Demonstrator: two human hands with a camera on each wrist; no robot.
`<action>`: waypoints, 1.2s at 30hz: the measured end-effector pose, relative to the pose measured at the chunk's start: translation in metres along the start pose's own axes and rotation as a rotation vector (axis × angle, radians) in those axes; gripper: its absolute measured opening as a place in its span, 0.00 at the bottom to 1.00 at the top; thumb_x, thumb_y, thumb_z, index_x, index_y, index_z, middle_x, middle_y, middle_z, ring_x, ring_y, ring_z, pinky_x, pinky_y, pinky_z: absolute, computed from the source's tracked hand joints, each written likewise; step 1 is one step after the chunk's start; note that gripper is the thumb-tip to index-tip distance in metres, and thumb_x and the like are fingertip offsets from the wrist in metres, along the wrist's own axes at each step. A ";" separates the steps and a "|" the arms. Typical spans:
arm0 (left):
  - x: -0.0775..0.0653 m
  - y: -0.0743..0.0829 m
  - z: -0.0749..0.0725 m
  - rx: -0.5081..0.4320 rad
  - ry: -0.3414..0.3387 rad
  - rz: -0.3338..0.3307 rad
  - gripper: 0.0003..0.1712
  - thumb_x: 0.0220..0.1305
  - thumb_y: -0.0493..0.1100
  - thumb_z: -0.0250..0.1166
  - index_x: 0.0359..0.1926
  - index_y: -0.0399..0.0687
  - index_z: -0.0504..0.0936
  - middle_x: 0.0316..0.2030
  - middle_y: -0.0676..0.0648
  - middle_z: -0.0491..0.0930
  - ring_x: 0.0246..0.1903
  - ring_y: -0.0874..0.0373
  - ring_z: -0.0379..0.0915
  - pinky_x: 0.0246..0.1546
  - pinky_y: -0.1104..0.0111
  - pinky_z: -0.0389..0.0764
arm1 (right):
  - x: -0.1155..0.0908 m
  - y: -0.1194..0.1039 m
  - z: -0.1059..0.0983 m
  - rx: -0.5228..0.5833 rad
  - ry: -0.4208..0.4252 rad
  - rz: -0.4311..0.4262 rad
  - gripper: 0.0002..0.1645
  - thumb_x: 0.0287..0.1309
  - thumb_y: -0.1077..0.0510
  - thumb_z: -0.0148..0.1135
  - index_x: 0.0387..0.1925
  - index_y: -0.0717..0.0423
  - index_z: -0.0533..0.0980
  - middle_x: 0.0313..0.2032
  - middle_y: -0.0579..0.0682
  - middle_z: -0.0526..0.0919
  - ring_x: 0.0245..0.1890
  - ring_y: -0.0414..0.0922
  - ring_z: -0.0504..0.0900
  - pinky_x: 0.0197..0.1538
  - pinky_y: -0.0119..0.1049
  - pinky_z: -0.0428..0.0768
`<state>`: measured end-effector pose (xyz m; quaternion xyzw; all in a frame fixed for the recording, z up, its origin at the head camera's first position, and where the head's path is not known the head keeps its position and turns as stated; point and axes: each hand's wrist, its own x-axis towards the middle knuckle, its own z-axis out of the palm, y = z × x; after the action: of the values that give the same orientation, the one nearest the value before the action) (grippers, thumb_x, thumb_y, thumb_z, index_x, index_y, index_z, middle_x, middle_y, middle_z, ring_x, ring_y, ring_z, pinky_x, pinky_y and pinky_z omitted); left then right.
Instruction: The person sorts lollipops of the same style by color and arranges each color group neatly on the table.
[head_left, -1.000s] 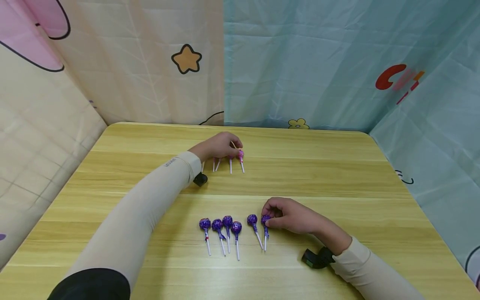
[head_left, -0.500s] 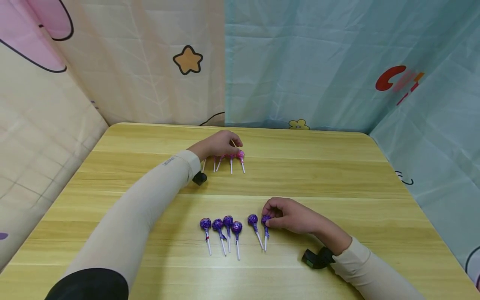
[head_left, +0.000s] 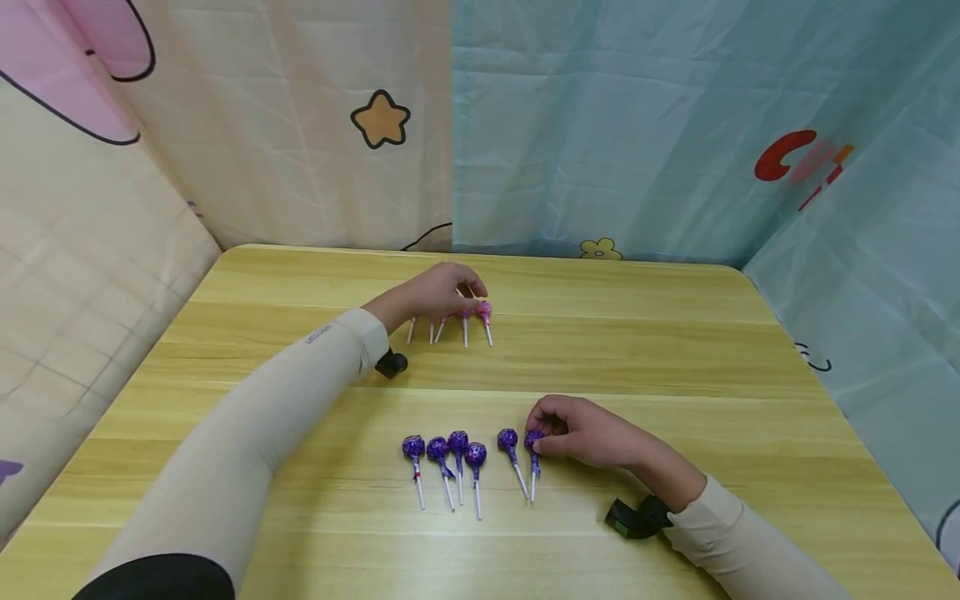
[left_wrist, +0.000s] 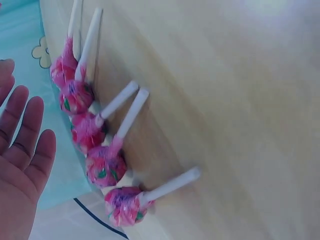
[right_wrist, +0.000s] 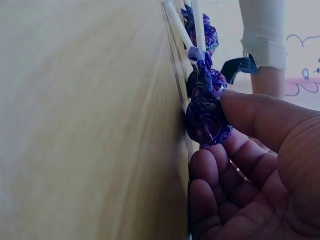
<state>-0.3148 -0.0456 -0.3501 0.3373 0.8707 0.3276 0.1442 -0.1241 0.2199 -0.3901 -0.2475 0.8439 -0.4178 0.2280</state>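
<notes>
Under the relaxed fingers of my left hand (head_left: pixel 442 290) lies a row of pink-wrapped lollipops (left_wrist: pixel 106 167) with white sticks at the back of the table. The left wrist view shows the palm and fingers beside the wrapped heads, holding nothing; the thumb is out of that view. In the head view, the thumb tip overlaps the rightmost pink lollipop (head_left: pixel 485 312). My right hand (head_left: pixel 588 433) pinches the head of a purple-wrapped lollipop (right_wrist: pixel 207 122) between thumb and fingers, its stick pointing toward me. Just left of it lies another purple lollipop (head_left: pixel 507 439).
Farther left, several more purple lollipops (head_left: pixel 458 442) lie grouped with their sticks toward me. The wooden table (head_left: pixel 645 333) meets a beige curtain (head_left: pixel 300 167) and a blue curtain (head_left: pixel 600 125) at its far edge. Black wrist cameras (head_left: pixel 637 517) sit on both wrists.
My left forearm and wrist have shifted slightly left and the head view has drifted a little. The right hand keeps its pinch on the purple lollipop, and the lollipops lie as before.
</notes>
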 end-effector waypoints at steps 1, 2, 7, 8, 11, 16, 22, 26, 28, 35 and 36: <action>-0.002 0.001 0.002 -0.012 0.003 0.005 0.12 0.68 0.41 0.66 0.49 0.40 0.84 0.46 0.46 0.81 0.49 0.53 0.76 0.52 0.61 0.76 | 0.000 0.001 0.000 -0.004 0.000 -0.002 0.07 0.64 0.59 0.65 0.42 0.53 0.77 0.35 0.47 0.77 0.36 0.45 0.74 0.38 0.35 0.74; -0.003 0.002 0.003 -0.023 0.006 0.014 0.12 0.68 0.41 0.66 0.48 0.40 0.84 0.46 0.46 0.81 0.48 0.54 0.76 0.51 0.61 0.76 | 0.001 0.002 0.000 -0.008 0.000 -0.005 0.07 0.64 0.59 0.65 0.42 0.52 0.77 0.35 0.47 0.77 0.35 0.45 0.74 0.38 0.34 0.74; -0.014 0.004 0.013 -0.021 0.040 0.059 0.09 0.68 0.40 0.65 0.46 0.41 0.85 0.42 0.49 0.81 0.43 0.55 0.76 0.46 0.63 0.78 | 0.002 0.002 0.000 -0.015 0.001 -0.022 0.06 0.65 0.58 0.65 0.42 0.51 0.77 0.35 0.46 0.77 0.35 0.43 0.74 0.37 0.34 0.75; -0.017 0.005 0.014 -0.017 0.046 0.066 0.09 0.68 0.40 0.65 0.46 0.41 0.85 0.42 0.49 0.81 0.43 0.56 0.76 0.46 0.64 0.78 | 0.002 0.002 0.001 -0.013 0.001 -0.025 0.06 0.65 0.58 0.65 0.42 0.51 0.77 0.35 0.46 0.77 0.35 0.43 0.74 0.37 0.34 0.75; -0.029 0.007 0.018 0.001 0.062 0.087 0.10 0.68 0.41 0.65 0.46 0.42 0.86 0.41 0.50 0.81 0.42 0.56 0.75 0.46 0.64 0.77 | 0.002 0.002 0.002 -0.003 -0.002 -0.031 0.07 0.64 0.58 0.65 0.42 0.52 0.77 0.35 0.46 0.77 0.35 0.44 0.74 0.37 0.34 0.74; -0.051 0.011 0.016 0.045 0.114 0.114 0.12 0.67 0.42 0.66 0.47 0.41 0.86 0.41 0.49 0.81 0.43 0.53 0.75 0.45 0.60 0.77 | 0.001 0.001 0.003 -0.007 -0.004 -0.036 0.07 0.64 0.58 0.65 0.42 0.52 0.77 0.35 0.46 0.77 0.35 0.44 0.74 0.38 0.34 0.75; -0.084 0.013 0.020 0.080 0.138 0.114 0.12 0.65 0.42 0.68 0.46 0.41 0.85 0.42 0.47 0.82 0.45 0.51 0.76 0.48 0.58 0.77 | 0.001 0.000 0.003 -0.021 -0.005 -0.043 0.06 0.65 0.58 0.65 0.42 0.51 0.77 0.35 0.45 0.77 0.35 0.43 0.74 0.38 0.34 0.75; -0.106 0.014 0.030 0.093 0.114 0.105 0.13 0.64 0.42 0.68 0.47 0.40 0.85 0.43 0.46 0.83 0.45 0.53 0.77 0.49 0.57 0.78 | 0.001 -0.001 0.002 -0.017 -0.006 -0.035 0.07 0.64 0.58 0.65 0.42 0.52 0.77 0.35 0.46 0.77 0.36 0.45 0.74 0.39 0.35 0.75; -0.116 0.015 0.035 0.089 0.106 0.092 0.14 0.64 0.42 0.69 0.47 0.41 0.85 0.44 0.46 0.82 0.46 0.53 0.77 0.49 0.57 0.78 | 0.001 -0.001 0.002 -0.013 -0.009 -0.030 0.07 0.64 0.59 0.65 0.42 0.53 0.77 0.35 0.47 0.77 0.36 0.45 0.74 0.39 0.35 0.75; -0.139 0.015 0.045 0.061 0.135 0.079 0.12 0.65 0.43 0.69 0.47 0.43 0.85 0.42 0.50 0.82 0.45 0.54 0.77 0.48 0.59 0.79 | 0.003 0.001 -0.001 -0.014 -0.015 -0.013 0.06 0.64 0.59 0.65 0.42 0.52 0.77 0.35 0.47 0.78 0.35 0.45 0.74 0.38 0.34 0.75; -0.141 0.015 0.045 0.062 0.143 0.076 0.12 0.65 0.43 0.69 0.47 0.43 0.85 0.42 0.51 0.82 0.45 0.54 0.77 0.48 0.59 0.79 | 0.003 0.002 -0.001 -0.014 -0.016 -0.011 0.06 0.64 0.59 0.65 0.42 0.51 0.77 0.35 0.46 0.78 0.35 0.45 0.75 0.38 0.34 0.75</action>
<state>-0.1830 -0.1121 -0.3697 0.3500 0.8751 0.3290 0.0589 -0.1277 0.2196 -0.3912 -0.2570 0.8436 -0.4112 0.2306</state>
